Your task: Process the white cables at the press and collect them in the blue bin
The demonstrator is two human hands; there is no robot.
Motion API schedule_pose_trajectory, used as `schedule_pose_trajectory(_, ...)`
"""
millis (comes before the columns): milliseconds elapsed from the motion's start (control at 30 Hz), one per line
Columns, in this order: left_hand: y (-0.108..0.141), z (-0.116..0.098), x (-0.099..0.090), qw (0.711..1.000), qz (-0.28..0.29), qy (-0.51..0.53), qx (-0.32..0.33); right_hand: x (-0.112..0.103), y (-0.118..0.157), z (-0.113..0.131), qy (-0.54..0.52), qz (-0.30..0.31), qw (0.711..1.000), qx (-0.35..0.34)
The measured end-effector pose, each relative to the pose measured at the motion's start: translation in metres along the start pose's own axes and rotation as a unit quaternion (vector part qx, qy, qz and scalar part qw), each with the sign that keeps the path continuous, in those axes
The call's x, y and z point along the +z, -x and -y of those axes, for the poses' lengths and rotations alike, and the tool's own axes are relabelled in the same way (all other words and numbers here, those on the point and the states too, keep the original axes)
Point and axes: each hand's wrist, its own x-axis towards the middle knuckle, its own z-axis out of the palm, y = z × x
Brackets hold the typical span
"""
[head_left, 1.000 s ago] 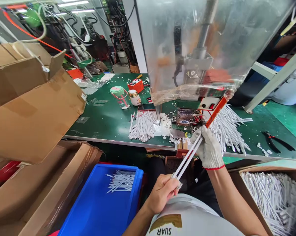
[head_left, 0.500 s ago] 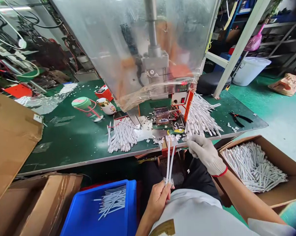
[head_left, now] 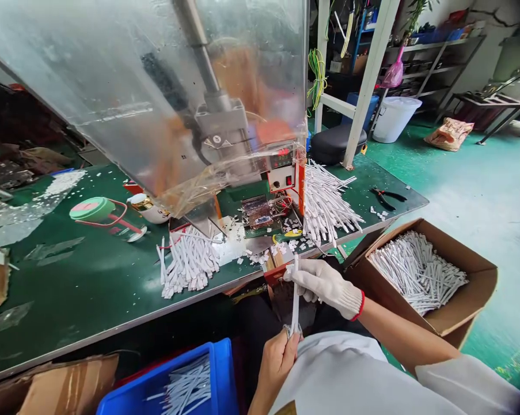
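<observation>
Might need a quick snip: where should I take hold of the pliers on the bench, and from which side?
Take the pliers by their dark handles, toward the spread ends, coming from the right of the view. They lie flat, and the handles seem to fan out rightward from the pivot, so that end looks easiest to close a hand around.

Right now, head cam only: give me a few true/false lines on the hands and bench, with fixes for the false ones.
1. The left hand wears a white glove. False: it is bare; the right hand wears the white glove with the red cuff.
2. The left hand grips the lower end of a white cable. True.
3. The blue bin holds white cables. True.
4. The cardboard box at the right is full of white cables. True.
5. The pliers lie inside the cardboard box. False: they lie on the green table top, beyond the box.
</observation>
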Motion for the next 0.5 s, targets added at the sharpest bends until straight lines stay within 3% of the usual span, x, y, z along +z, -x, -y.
schedule_pose_trajectory(233, -0.001, -0.004, 0.005, 0.999, 0.015, 0.026, -0.038, -0.009, -0.003, 0.002, -0.087, -0.086, 0.992, 0.005)
schedule_pose_trajectory(367, 0.005, -0.008, 0.014, 0.995, -0.012, 0.059, -0.077, -0.007, -0.009, -0.005, -0.179, -0.117, 0.977, 0.013)
schedule_pose_trajectory(500, 0.009, -0.011, 0.021, 0.996, -0.029, 0.058, -0.062, -0.010, -0.017, -0.003, -0.236, -0.134, 0.962, 0.029)
